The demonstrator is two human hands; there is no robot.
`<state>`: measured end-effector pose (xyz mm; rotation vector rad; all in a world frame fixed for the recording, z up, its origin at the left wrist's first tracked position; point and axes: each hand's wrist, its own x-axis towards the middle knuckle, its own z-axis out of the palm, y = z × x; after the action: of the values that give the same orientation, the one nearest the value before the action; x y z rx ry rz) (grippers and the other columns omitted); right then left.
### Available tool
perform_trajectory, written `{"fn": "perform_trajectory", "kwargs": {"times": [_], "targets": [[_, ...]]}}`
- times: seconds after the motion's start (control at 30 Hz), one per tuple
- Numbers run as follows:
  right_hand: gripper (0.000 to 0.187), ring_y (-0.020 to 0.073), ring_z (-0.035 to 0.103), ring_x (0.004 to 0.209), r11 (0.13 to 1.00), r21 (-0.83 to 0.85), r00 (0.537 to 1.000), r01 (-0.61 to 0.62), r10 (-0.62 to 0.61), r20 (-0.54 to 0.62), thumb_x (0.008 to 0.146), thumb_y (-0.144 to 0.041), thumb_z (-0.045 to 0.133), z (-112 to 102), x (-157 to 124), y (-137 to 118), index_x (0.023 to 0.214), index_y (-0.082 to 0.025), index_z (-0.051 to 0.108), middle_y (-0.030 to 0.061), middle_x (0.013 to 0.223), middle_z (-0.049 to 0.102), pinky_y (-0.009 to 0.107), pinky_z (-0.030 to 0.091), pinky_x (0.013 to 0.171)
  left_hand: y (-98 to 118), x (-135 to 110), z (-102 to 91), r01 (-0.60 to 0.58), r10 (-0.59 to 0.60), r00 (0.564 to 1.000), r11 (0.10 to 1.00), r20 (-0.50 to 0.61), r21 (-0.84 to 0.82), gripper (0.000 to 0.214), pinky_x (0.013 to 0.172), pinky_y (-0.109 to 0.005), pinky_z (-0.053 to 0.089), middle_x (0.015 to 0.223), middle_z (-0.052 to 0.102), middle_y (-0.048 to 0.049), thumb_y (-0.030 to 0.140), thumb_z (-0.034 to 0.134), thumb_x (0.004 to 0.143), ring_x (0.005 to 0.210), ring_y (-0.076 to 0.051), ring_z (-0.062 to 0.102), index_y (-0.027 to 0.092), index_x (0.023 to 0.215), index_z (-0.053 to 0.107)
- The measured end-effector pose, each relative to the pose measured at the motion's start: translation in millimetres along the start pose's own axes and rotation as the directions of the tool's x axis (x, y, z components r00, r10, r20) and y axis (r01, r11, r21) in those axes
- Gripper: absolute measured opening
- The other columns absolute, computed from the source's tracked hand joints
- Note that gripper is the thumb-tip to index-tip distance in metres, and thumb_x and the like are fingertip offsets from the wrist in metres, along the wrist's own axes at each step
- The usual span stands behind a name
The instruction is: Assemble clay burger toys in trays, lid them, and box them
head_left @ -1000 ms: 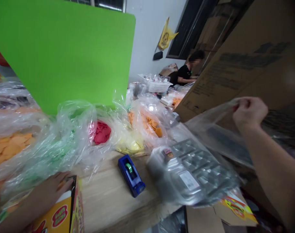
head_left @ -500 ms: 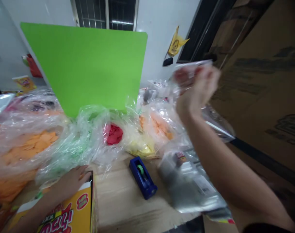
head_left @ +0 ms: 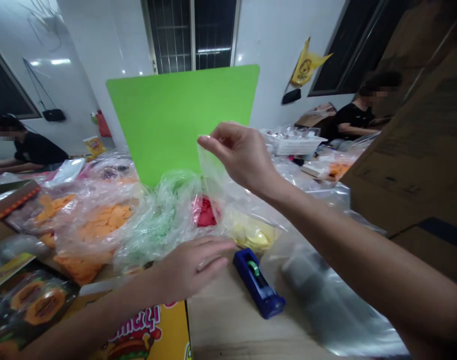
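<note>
My right hand (head_left: 245, 152) is raised in front of the green panel (head_left: 175, 115). Its thumb and fingers pinch the edge of a clear plastic bag (head_left: 215, 177), which hangs down and trails to the right. My left hand (head_left: 198, 262) is open, fingers stretched to the right, just left of a blue tape dispenser (head_left: 259, 284) with green tape. Under the left forearm lies a yellow printed box (head_left: 168, 332). Behind the hands, open plastic bags hold red pieces (head_left: 205, 212), yellow pieces (head_left: 251, 235), green pieces (head_left: 156, 225) and orange pieces (head_left: 110, 217).
A stack of clear bags (head_left: 341, 305) covers the right side of the wooden table (head_left: 216, 325). A black package (head_left: 29, 305) is at lower left. Large cardboard boxes (head_left: 412, 165) rise on the right. One person (head_left: 35, 145) sits far left, another (head_left: 354, 120) far right.
My right hand came from the upper right to the middle, with a clear bag pinched in it. My left hand moved right, off the yellow box. The view turned and shows two people.
</note>
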<state>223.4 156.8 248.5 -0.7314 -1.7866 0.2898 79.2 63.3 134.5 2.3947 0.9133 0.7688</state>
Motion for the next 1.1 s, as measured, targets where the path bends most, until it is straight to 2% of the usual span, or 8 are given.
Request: {"fn": "perform_trajectory", "kwargs": {"times": [0.1,0.2,0.4,0.57,0.67,0.77,0.9,1.1], "targets": [[0.034,0.0037,0.032,0.039,0.995,-0.099,0.998,0.028,-0.023,0.052,0.089,-0.026,0.057,-1,9,-32,0.056,-0.017,0.054,-0.0070,0.044,0.041,0.020,0.032,0.042,14,37,-1.8,-0.082,0.055,0.942,0.994,-0.332,-0.067,0.055,0.108,-0.043,0.038,0.149,0.033,-0.0095,0.026,0.046,0.092,0.135,-0.022,0.036,0.028,0.142,0.022],[0.035,0.0037,0.023,0.032,0.978,-0.147,0.971,-0.145,0.169,0.169,0.093,-0.031,0.050,-14,13,-56,0.062,-0.016,0.060,-0.0090,0.037,0.031,0.021,0.024,0.035,12,67,-15.2,-0.100,0.078,0.698,0.995,-0.712,0.011,0.077,0.115,-0.052,0.019,0.157,0.004,-0.0098,0.034,0.056,0.087,0.144,-0.027,0.008,0.032,0.143,0.003],[0.041,0.0033,0.028,0.029,0.889,-0.069,0.862,-0.453,0.456,0.221,0.094,-0.037,0.045,-52,7,-74,0.065,-0.014,0.062,-0.0073,0.038,0.036,0.019,0.024,0.030,25,53,-32.2,-0.189,0.264,0.826,0.962,-0.498,0.197,0.044,0.092,-0.044,0.050,0.109,0.063,-0.0088,0.033,0.060,0.085,0.107,-0.022,0.059,0.022,0.124,0.044],[0.026,0.0011,0.028,0.030,0.802,0.200,0.819,-0.563,0.508,0.268,0.094,-0.031,0.047,-67,5,-68,0.087,-0.014,0.065,-0.0098,0.041,0.036,0.013,0.024,0.030,35,15,-39.7,-0.155,0.435,0.603,0.886,-0.668,0.437,0.014,0.092,-0.037,0.050,0.108,0.062,-0.0058,0.019,0.048,0.092,0.104,-0.016,0.059,0.019,0.099,0.059],[0.019,0.0000,0.038,0.036,0.763,0.315,0.819,-0.565,0.470,0.330,0.093,-0.016,0.047,-61,4,-70,0.103,-0.015,0.064,-0.0092,0.049,0.046,0.010,0.030,0.036,40,8,-34.1,-0.191,0.322,0.778,0.939,-0.539,0.285,0.040,0.087,-0.038,0.053,0.119,0.061,-0.0120,0.034,0.054,0.089,0.104,-0.020,0.061,0.019,0.124,0.046],[0.026,-0.0011,0.042,0.041,0.765,0.427,0.873,-0.481,0.377,0.309,0.092,-0.008,0.043,-54,7,-72,0.109,-0.017,0.061,-0.0097,0.054,0.050,0.009,0.034,0.042,43,8,-14.9,-0.049,0.054,0.992,0.998,-0.113,0.046,0.070,0.074,-0.035,0.057,0.105,0.069,-0.0131,0.041,0.062,0.081,0.084,-0.020,0.067,0.015,0.138,0.031],[0.018,0.0000,0.034,0.037,0.821,0.478,0.940,-0.312,0.338,0.033,0.091,-0.009,0.047,-59,21,-58,0.096,-0.017,0.063,-0.0116,0.048,0.044,0.012,0.032,0.040,43,-3,5.9,-0.119,0.077,0.971,0.977,0.228,0.175,0.023,0.080,-0.035,0.052,0.088,0.071,-0.0080,0.032,0.059,0.086,0.085,-0.020,0.065,0.014,0.099,0.065],[0.008,0.0025,0.049,0.050,0.935,-0.086,0.934,-0.344,0.331,-0.134,0.072,-0.007,0.066,-89,7,2,0.067,-0.014,0.065,-0.0078,0.051,0.052,0.018,0.038,0.052,53,-41,-20.0,-0.169,0.140,0.983,0.944,0.120,0.282,0.027,0.085,-0.031,0.050,0.077,0.070,-0.0015,0.029,0.043,0.094,0.076,-0.013,0.064,0.017,0.082,0.063]]}}
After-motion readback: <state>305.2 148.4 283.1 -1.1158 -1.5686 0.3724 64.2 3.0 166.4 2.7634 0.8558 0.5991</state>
